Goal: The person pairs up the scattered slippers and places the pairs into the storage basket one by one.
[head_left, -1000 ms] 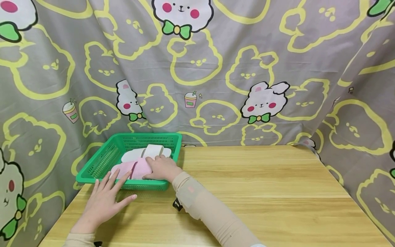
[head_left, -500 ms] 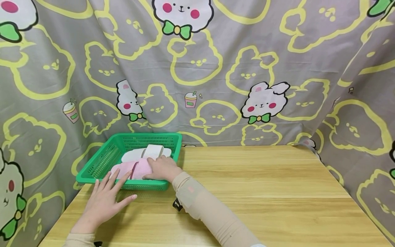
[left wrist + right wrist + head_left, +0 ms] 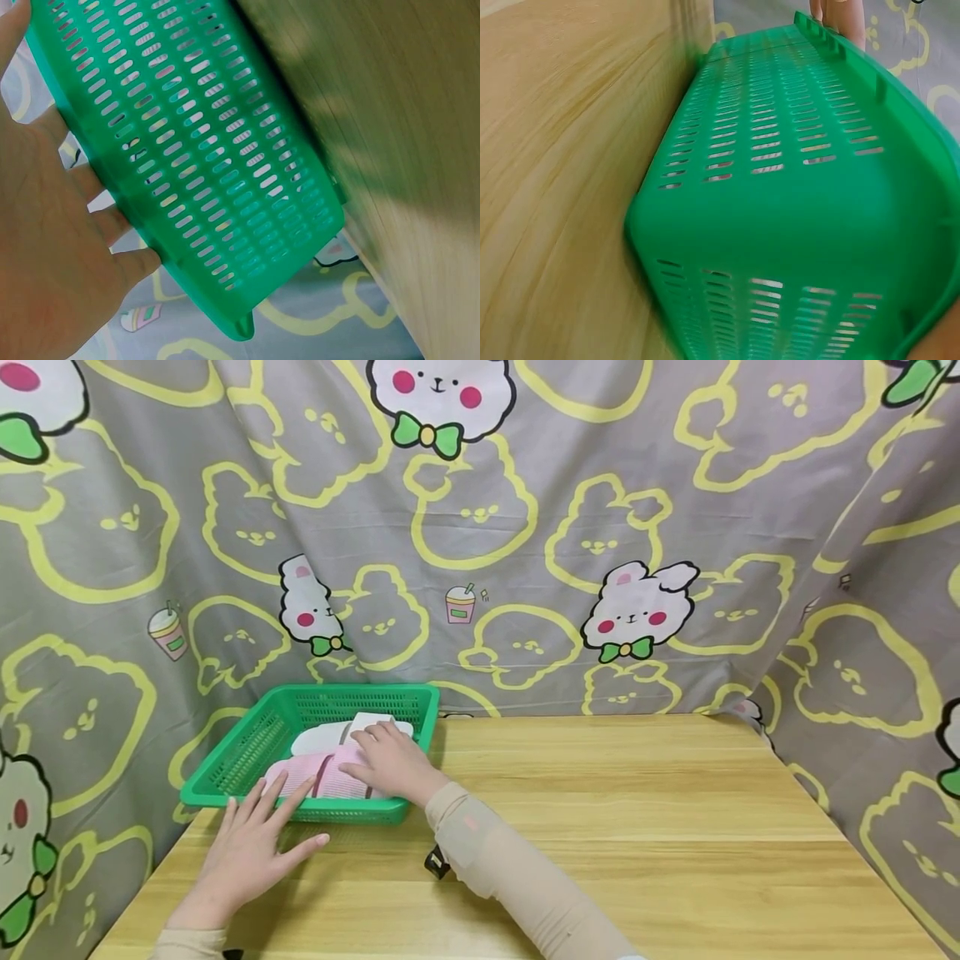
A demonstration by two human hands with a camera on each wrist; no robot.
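Observation:
A pink ribbed slipper (image 3: 294,774) lies along the near side of a green plastic basket (image 3: 217,800), and a white slipper (image 3: 318,740) lies behind it. My right hand (image 3: 397,766) is over the right end of the pink slipper, fingers loosely spread and overlapping both slippers in the head view. Fingers apart, my left hand (image 3: 251,856) reaches over the basket's near rim, its fingertips beside the pink slipper's left end. In the left wrist view the slotted basket wall (image 3: 187,180) hides those fingertips. The right wrist view shows mostly the basket's corner (image 3: 802,217).
The wooden table (image 3: 637,827) extends to the right of the basket. A patterned grey curtain (image 3: 525,543) hangs behind and at both sides. A small black device (image 3: 437,862) shows under my right wrist.
My right hand has come up off the pink slipper's strap and loosened its fingers, showing more of the slipper's right end. The left hand and basket hold their places; the head view shifts slightly.

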